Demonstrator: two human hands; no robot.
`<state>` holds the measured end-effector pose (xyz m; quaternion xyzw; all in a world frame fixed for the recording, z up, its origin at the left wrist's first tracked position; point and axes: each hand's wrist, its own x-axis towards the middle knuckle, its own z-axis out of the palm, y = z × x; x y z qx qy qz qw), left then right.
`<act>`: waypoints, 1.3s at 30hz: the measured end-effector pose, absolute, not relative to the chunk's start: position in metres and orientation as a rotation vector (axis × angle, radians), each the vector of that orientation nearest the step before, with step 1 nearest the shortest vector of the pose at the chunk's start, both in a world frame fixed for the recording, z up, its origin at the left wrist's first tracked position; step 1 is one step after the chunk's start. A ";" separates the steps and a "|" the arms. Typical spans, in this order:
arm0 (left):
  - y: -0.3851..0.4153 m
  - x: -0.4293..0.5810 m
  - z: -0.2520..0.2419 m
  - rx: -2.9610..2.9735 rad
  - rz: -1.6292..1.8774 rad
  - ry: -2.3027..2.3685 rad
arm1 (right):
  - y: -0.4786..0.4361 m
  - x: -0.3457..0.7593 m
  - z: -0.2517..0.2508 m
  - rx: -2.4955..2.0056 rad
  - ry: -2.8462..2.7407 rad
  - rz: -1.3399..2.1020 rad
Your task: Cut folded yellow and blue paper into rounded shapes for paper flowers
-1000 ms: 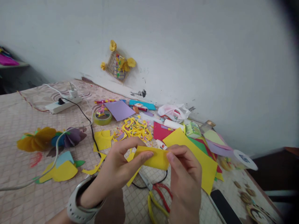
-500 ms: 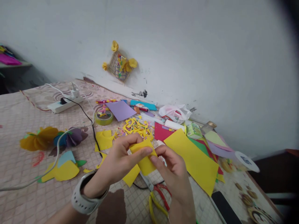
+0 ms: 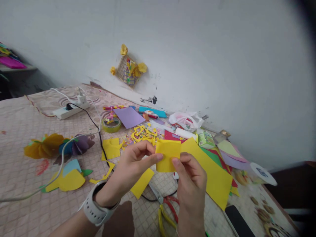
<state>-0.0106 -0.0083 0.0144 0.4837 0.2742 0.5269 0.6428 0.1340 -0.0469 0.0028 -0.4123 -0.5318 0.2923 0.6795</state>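
Between my two hands is a small folded piece of yellow paper [image 3: 168, 151], held up above the table. My left hand [image 3: 138, 164] pinches its left edge between thumb and fingers. At the lower right edge, my right hand [image 3: 190, 176] grips it the same way. Below the hands lie scissors [image 3: 160, 199] with red and yellow handles, partly hidden by my right hand. A yellow paper strip [image 3: 142, 183] rests beside the blades. Further right is a large yellow sheet [image 3: 212, 171], overlapping other coloured sheets.
Yellow paper scraps [image 3: 143, 133] are heaped behind my hands, near a tape roll [image 3: 111, 125] and a purple sheet [image 3: 129, 117]. To the left are paper flowers [image 3: 44, 146], a power strip [image 3: 71, 110] and trailing cables. A phone [image 3: 238, 220] lies at the front right.
The yellow paper has been raised slightly and turned from a slant to nearly level, its face now towards me. Both hands still hold it, and my right hand has shifted to its lower corner.
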 end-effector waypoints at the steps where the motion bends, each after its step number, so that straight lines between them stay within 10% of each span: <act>1: -0.008 -0.011 0.014 1.070 1.224 0.609 | -0.047 0.134 0.003 -0.920 -1.190 0.644; 39: -0.009 -0.011 0.023 1.716 1.131 0.739 | -0.044 0.143 0.007 -1.016 -1.280 0.615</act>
